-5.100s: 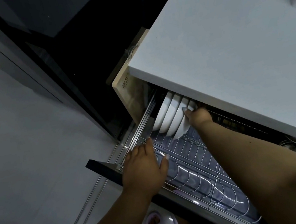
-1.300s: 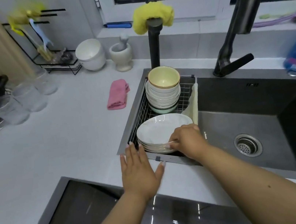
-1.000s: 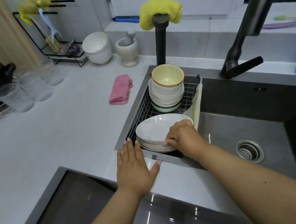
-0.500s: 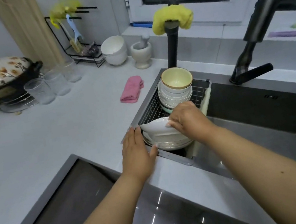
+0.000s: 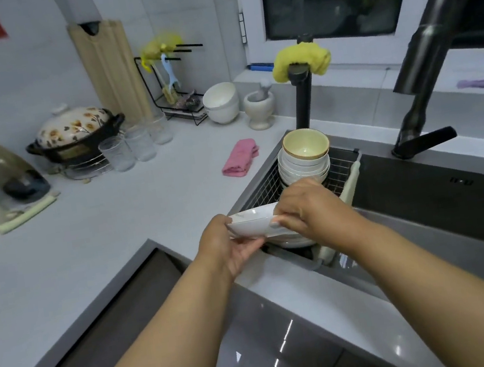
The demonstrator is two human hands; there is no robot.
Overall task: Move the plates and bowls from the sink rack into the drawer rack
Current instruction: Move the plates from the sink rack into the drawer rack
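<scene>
Both hands hold one white plate: left hand cups beneath, right hand pinches its rim (likely steadying it), clearing the sink rack.

a white shallow plate is being held in the air, just above the front of the sink rack, and it is tilting a little. under it, more white plates are lying stacked flat in the rack's near end. behind them a stack of white bowls is standing upright in the rack's far end, with a pale yellow bowl sitting on top. the rack is a metal wire basket sitting in the left side of the sink.
</scene>
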